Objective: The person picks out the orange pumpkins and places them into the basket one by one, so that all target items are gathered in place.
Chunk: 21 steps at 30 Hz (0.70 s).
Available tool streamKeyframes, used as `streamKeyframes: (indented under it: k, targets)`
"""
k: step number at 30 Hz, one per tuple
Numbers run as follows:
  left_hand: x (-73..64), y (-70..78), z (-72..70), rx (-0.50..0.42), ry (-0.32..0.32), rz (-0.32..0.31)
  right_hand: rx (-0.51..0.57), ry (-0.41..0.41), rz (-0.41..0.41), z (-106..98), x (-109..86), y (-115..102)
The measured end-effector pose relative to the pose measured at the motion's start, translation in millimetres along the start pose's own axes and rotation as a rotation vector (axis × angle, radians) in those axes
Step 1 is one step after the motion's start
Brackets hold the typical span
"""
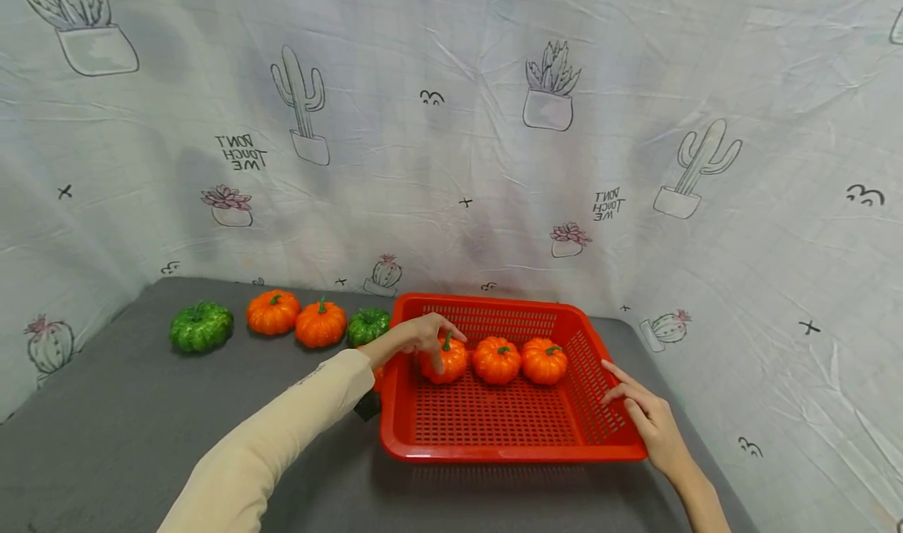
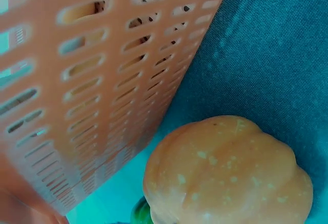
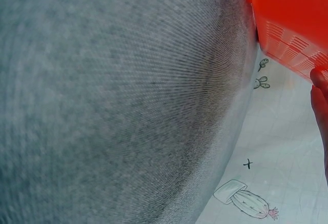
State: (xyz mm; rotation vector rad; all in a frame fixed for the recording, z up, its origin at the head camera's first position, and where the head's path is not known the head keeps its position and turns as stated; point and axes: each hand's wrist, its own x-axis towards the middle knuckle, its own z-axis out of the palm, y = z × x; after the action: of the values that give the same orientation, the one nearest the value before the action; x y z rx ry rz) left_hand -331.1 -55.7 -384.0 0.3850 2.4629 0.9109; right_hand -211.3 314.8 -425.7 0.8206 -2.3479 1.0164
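L. hand (image 1: 426,332) grips ribbed orange pumpkin (image 1: 454,364); R. hand (image 1: 653,423) holds red slotted plastic basket (image 1: 518,452).
Poss. roll if L. pinch slips.

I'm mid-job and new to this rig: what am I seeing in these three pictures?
No machine here: a person is working bare-handed. The wide picture comes from a head camera looking forward and down; the other two come from cameras on the left and right wrists. The left hand reaches into a rectangular red plastic basket and appears to grip the leftmost of three round, ribbed orange pumpkins. The right hand holds the basket's right rim. Outside, on the grey surface, lie two ribbed green pumpkins and two more orange ones, with another partly hidden by the left arm.
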Motion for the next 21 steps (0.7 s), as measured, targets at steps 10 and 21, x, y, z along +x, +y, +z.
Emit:
streamKeyframes:
  k: [10, 21]
  targets:
    - [-9.9, -1.3, 2.0, 0.096, 0.066, 0.190, 0.014, -0.002, 0.002, -0.2, -0.1, -0.8]
    - [-8.3, -3.0, 7.1, 0.166, 0.195, 0.233, 0.005, -0.011, 0.032, 0.0, -0.6, -0.4]
